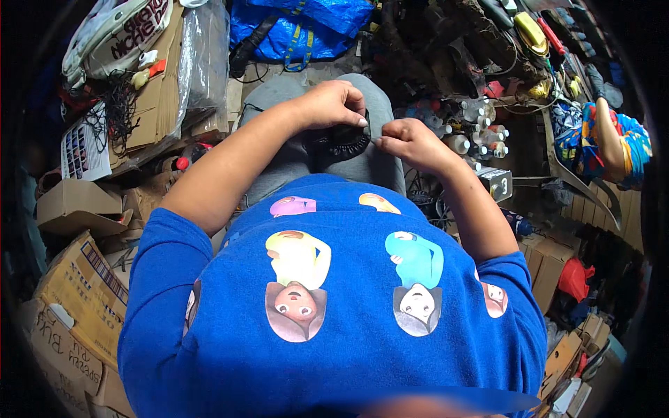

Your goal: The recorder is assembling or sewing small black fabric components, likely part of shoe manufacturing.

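A small black piece with a gathered, ridged edge point(346, 148) lies in my lap between my grey-clad thighs; its exact kind I cannot make out. My left hand point(336, 104) reaches over its far side, fingers curled and thumb pointing down, closed on it. Just to the right, my right hand point(412, 143) is pinched shut close beside the black piece. Whatever sits between its fingertips is too small to name. The left hand covers the far part of the black piece.
A blue bag point(300, 31) lies ahead. Flattened cardboard point(150, 104) and an open box point(80, 205) crowd the left. Several small bottles point(481, 129) and a metal can point(497, 184) stand right of my knee. Another person's arm point(610, 139) shows at far right.
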`<state>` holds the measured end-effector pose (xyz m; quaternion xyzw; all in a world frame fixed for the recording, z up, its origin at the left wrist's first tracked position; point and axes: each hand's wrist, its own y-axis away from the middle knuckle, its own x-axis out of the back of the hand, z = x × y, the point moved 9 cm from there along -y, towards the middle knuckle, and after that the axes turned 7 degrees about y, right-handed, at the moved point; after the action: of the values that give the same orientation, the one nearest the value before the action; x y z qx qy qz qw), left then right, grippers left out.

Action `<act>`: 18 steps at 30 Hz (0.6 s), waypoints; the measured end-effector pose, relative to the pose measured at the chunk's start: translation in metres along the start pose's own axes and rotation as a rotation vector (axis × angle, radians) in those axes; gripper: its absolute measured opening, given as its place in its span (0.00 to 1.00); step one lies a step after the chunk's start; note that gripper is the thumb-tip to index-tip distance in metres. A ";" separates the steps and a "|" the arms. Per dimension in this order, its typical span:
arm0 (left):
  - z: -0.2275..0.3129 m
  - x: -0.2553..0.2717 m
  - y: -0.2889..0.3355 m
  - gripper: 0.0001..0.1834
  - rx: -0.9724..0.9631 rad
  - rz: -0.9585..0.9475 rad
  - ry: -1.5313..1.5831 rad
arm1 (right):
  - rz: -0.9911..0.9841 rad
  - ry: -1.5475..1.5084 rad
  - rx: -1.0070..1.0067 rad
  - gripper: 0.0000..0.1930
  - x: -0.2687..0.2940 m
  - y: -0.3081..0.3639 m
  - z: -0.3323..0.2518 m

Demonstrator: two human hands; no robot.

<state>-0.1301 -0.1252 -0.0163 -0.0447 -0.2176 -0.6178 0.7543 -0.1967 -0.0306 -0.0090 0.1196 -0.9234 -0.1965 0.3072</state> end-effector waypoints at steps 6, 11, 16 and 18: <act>-0.016 -0.008 -0.001 0.10 0.064 -0.064 0.412 | 0.266 -0.574 0.020 0.16 0.015 0.034 0.005; -0.023 -0.009 0.000 0.12 0.123 -0.181 0.534 | 0.352 -0.122 0.140 0.06 0.029 0.034 -0.013; -0.021 -0.012 -0.001 0.15 0.105 -0.249 0.484 | 0.299 0.111 0.050 0.10 0.022 0.025 -0.016; -0.021 -0.012 -0.002 0.14 0.081 -0.245 0.495 | 0.294 0.142 0.051 0.11 0.021 0.022 -0.014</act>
<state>-0.1282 -0.1220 -0.0401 0.1644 -0.0549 -0.6875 0.7052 -0.2065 -0.0224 0.0214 0.0047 -0.9115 -0.1171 0.3941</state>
